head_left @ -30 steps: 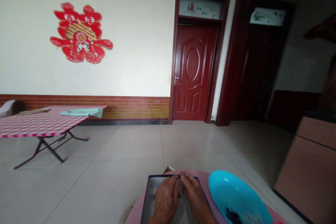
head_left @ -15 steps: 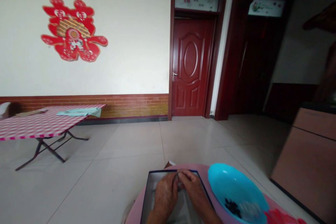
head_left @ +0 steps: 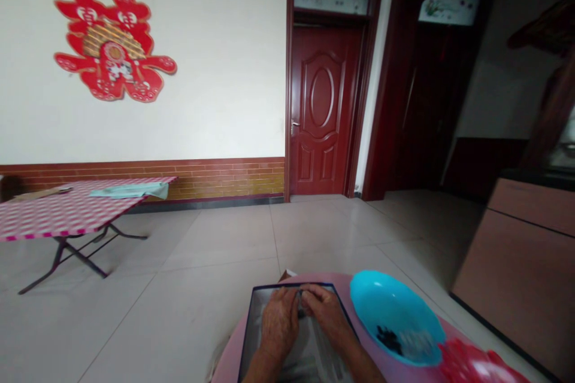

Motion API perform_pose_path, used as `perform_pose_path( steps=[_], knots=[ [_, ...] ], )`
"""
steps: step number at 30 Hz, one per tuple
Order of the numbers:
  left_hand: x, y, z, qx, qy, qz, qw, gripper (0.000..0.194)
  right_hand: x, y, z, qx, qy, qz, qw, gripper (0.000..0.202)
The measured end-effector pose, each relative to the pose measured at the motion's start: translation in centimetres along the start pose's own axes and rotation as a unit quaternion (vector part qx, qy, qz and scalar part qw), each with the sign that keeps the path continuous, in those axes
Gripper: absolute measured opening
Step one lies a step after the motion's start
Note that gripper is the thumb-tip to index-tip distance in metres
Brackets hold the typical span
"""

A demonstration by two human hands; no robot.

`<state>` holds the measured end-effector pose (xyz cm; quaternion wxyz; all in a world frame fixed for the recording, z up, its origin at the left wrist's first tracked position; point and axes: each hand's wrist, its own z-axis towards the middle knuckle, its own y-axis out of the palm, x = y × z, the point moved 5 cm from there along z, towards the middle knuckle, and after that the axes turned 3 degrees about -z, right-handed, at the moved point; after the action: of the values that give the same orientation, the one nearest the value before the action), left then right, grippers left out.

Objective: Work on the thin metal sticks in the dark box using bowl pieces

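Note:
My left hand (head_left: 280,318) and my right hand (head_left: 324,306) meet over a shallow box (head_left: 250,317) with a dark blue rim and a pale inside. The fingers of both hands are pinched together around something small and dark, too hidden to name. Clear or whitish strips seem to lie in the box below my wrists. Just right of my right hand stands a light blue plastic bowl (head_left: 381,293). In it lie a pile of small black pieces (head_left: 389,340) and a pile of clear pieces (head_left: 417,344).
Box and bowl stand on a pink round table (head_left: 344,287). A crinkled red plastic bag (head_left: 476,362) lies at its right. Farther off are a folding table (head_left: 76,209) with a checked cover, a red door (head_left: 324,108) and a pinkish cabinet (head_left: 516,263).
The view has shifted slightly to the right, so everything sits a little more to the left. My hands stay together over the box, with only a slight change in the fingers.

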<state>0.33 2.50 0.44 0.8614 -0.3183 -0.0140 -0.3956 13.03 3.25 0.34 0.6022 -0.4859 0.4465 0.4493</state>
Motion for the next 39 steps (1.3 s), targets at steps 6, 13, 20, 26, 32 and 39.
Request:
perform_pose_path(
  steps=[6,13,20,26,32,39],
  knots=[
    [0.5,-0.3,0.5,-0.041,-0.006,-0.014,0.999,0.028,-0.9,-0.2,-0.3,0.029,-0.078,-0.078,0.993,0.027],
    [0.8,0.1,0.3,-0.055,-0.011,0.024,0.998,0.028,-0.3,-0.1,-0.2,0.051,-0.083,-0.106,0.990,0.027],
    [0.4,0.2,0.2,-0.077,-0.041,0.016,0.996,0.029,-0.7,0.1,-0.2,-0.007,-0.058,-0.014,0.998,0.023],
    [0.5,0.2,0.2,-0.072,-0.037,-0.006,0.997,0.032,-0.3,0.1,-0.1,-0.016,-0.059,-0.021,0.998,0.024],
    [0.7,0.1,0.4,-0.090,-0.032,-0.005,0.995,0.030,-0.9,-0.1,-0.5,-0.035,-0.129,-0.090,0.987,0.018],
    [0.8,0.3,-0.3,-0.079,-0.018,0.017,0.997,0.029,-1.2,-0.4,-0.8,-0.025,-0.146,-0.177,0.973,0.023]
  ],
)
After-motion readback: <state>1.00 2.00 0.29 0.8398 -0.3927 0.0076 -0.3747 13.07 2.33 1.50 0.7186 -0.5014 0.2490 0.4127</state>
